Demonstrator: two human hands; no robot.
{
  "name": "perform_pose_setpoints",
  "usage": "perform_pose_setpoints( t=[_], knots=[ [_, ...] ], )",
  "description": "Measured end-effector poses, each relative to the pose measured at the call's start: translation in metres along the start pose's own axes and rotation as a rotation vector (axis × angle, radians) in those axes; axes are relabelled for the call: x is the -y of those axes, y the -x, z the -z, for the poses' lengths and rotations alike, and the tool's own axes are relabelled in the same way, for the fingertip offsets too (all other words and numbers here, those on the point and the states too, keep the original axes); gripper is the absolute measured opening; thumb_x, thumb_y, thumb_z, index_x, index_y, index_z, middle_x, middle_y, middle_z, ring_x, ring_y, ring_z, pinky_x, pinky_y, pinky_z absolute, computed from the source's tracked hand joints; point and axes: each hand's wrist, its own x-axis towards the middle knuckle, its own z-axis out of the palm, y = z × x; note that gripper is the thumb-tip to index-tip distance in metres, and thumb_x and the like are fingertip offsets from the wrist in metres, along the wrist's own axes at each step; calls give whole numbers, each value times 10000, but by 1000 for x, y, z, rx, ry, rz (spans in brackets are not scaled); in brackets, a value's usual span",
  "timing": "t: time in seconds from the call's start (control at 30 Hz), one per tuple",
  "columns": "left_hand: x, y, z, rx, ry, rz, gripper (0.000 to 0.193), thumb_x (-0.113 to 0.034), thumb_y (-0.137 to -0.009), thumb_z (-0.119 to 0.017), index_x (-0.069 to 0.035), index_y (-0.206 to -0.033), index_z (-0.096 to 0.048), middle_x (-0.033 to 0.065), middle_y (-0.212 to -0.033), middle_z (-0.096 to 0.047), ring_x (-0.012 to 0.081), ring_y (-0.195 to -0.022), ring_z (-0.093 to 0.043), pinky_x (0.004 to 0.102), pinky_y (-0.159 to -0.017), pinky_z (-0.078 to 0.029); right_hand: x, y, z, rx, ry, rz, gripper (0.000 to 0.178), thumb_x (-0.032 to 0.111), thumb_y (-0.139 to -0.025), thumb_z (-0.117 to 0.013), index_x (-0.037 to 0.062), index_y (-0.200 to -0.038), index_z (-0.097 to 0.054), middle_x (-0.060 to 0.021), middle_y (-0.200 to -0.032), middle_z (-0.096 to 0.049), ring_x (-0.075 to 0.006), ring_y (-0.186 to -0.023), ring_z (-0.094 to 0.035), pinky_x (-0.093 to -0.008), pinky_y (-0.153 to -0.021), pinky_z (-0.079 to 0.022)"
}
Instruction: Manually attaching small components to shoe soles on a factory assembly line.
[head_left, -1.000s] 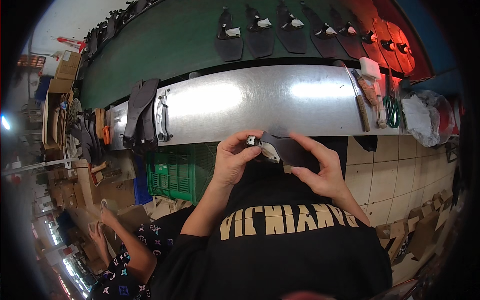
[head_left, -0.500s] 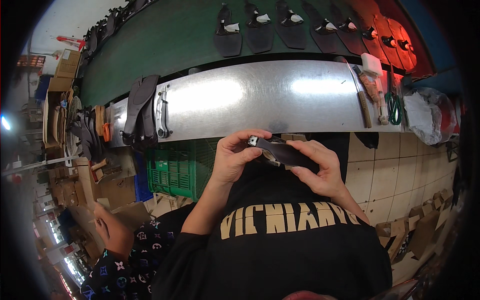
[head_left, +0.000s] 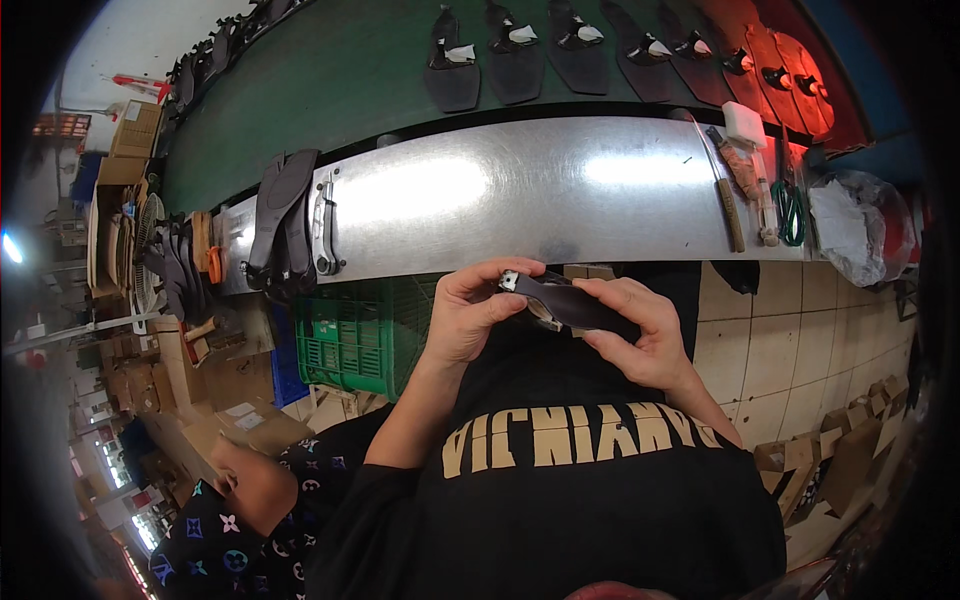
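Note:
A black sandal sole [head_left: 582, 308] is held between my two hands, in front of my body by the near edge of the metal worktop. My left hand [head_left: 474, 306] pinches its end with thumb and fingers, beside a small pale, shiny patch. My right hand [head_left: 640, 328] grips the other end, thumb below and fingers on top. The underside of the sole is mostly hidden.
The metal worktop [head_left: 420, 200] bears a pair of dark soles [head_left: 285, 220], a wrench-like tool [head_left: 325, 226] and a brown-handled tool [head_left: 730, 215]. Beyond, sandals [head_left: 515, 60] lie on a green belt [head_left: 350, 70]. A green crate [head_left: 345, 340] and a co-worker's arm [head_left: 262, 488] are at left.
The sandals on the green belt have shifted slightly left. The co-worker's arm has moved right and down. My hands hold the sole in nearly the same pose.

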Motion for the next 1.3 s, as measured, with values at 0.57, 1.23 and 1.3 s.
perform_pose_setpoints(
  t=[0.57, 1.23, 1.3],
  knots=[
    [1, 3, 5, 13, -122, 25, 347, 53, -767, -721, -3, -1109, -697, 176, -1174, -668, 222, -1080, -641, 313, -923, -521, 5, -4, 3, 24, 196, 127, 503, 41, -743, -703, 34, -1240, -621, -109, -881, -650, -235, -764, -615, -329, -696, -483],
    [0, 3, -3, 234, -422, -153, 366, 38, -837, -637, 17, -1202, -654, 262, -1341, -527, 301, -1211, -553, 315, -932, -496, 15, 2, 10, 50, 328, 107, 544, 57, -716, -717, 39, -1248, -609, -101, -865, -615, -257, -761, -600, -343, -668, -488],
    [1, 2, -1, 253, -436, -173, 374, 48, -825, -629, 19, -1197, -658, 271, -1361, -512, 306, -1221, -549, 321, -941, -490, 15, 3, 9, 48, 366, 133, 535, 63, -720, -717, 41, -1243, -607, -96, -856, -601, -256, -753, -592, -348, -664, -488]
  ],
)
